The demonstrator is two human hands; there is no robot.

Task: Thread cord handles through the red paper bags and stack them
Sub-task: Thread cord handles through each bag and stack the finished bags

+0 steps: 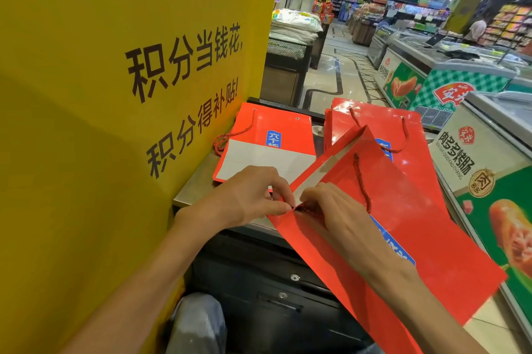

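Both hands meet at the near bench edge: left hand (pixel 247 198) pinches the rim of the red bag (pixel 403 224), right hand (pixel 331 215) pinches the cord (pixel 363 183) end. The frayed tip could miss the hole, or a tug tear the paper.

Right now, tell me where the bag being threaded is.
In the head view it is centre-right: the held bag slants from both hands, left hand and right hand, over the counter edge, before the right stack.
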